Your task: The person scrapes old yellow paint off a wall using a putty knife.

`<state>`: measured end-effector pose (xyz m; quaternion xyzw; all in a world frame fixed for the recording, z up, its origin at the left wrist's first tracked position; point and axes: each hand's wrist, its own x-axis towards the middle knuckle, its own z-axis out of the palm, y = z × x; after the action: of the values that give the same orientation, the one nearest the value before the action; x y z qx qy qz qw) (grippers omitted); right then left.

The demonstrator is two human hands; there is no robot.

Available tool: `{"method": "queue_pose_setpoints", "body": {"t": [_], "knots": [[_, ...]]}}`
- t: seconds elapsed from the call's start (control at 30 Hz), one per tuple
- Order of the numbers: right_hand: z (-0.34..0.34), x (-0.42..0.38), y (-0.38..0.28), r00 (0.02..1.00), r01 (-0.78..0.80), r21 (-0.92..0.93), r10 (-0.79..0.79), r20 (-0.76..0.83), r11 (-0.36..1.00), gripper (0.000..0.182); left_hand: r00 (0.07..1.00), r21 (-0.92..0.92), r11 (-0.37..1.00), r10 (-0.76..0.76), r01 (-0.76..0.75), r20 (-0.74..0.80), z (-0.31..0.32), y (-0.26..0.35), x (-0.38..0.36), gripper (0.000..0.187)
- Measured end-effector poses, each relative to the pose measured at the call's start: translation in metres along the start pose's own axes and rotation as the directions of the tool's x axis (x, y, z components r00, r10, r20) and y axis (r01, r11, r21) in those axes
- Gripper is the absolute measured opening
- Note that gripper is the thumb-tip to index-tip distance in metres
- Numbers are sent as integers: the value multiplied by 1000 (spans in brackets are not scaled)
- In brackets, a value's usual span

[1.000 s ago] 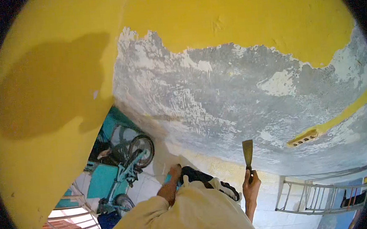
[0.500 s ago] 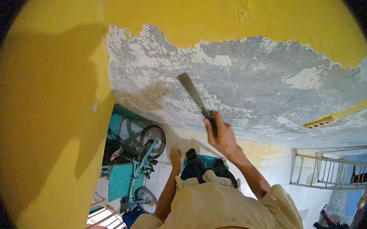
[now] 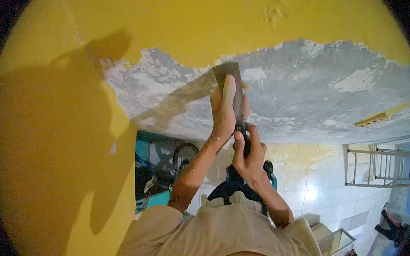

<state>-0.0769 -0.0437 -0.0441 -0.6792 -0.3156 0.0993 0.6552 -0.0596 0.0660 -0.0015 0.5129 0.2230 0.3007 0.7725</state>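
A paint scraper (image 3: 235, 88) with a wide metal blade and a dark handle is held up in front of the wall. My right hand (image 3: 251, 160) is closed round its handle. Higher up, my left hand (image 3: 223, 110) grips the blade, its thumb lying along the metal and its fingers partly hidden behind. The blade's tip is near the ragged upper border of the bare grey patch (image 3: 300, 80), where yellow paint (image 3: 198, 20) begins. Whether the edge touches the wall cannot be made out.
A yellow side wall (image 3: 51, 151) stands close on the left. Below are a parked bicycle (image 3: 184, 156), partly hidden, and a pale tiled floor (image 3: 307, 192). A metal ladder-like frame (image 3: 381, 166) is at right, and a glass-topped box (image 3: 336, 243) at lower right. A yellow strip (image 3: 378, 116) crosses the wall.
My left hand has risen from low beside my body and taken hold of the scraper's blade. The scraper has turned more upright and shifted right and up, with my right hand still on the handle.
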Motion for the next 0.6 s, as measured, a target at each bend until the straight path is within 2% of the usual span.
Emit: {"method": "queue_pose_setpoints", "body": {"t": [0.07,0.2,0.27,0.3,0.33,0.4,0.43,0.47,0.53,0.57,0.6], "knots": [[-2,5,1,1000,24,-16,-24,-13,1000,17,995,-29,999,-16,14,-94,3,-2,-3,43],[-3,6,-7,1000,24,-56,-24,5,998,16,993,-20,1000,-12,10,-119,6,4,-4,42],[3,8,-11,999,31,-74,-32,-9,997,17,989,-60,998,-35,26,-143,6,10,-1,49],[2,7,-19,1000,-6,-36,6,18,999,17,1000,-75,997,-1,-1,-30,0,12,-1,50],[0,7,-18,1000,-12,-34,13,20,999,17,999,-72,997,-7,4,-34,1,8,-2,50],[-7,9,-14,999,33,-86,-30,42,996,19,991,-59,998,-5,-4,-136,9,-1,-5,51],[-9,8,-12,997,-62,-46,63,35,997,16,983,-53,999,4,-14,-183,11,-1,-5,51],[-9,10,-13,998,-50,-43,51,30,998,16,984,-52,998,15,-25,-175,12,2,-3,51],[-8,13,-19,1000,20,-74,-18,22,997,15,952,-78,997,-19,-5,-305,15,5,1,51],[-6,10,-25,999,18,-145,-11,48,989,15,953,-74,997,-24,1,-302,13,6,2,51],[-5,10,-22,999,7,-144,0,53,990,15,972,-90,996,-6,-15,-235,9,5,4,51]]}}
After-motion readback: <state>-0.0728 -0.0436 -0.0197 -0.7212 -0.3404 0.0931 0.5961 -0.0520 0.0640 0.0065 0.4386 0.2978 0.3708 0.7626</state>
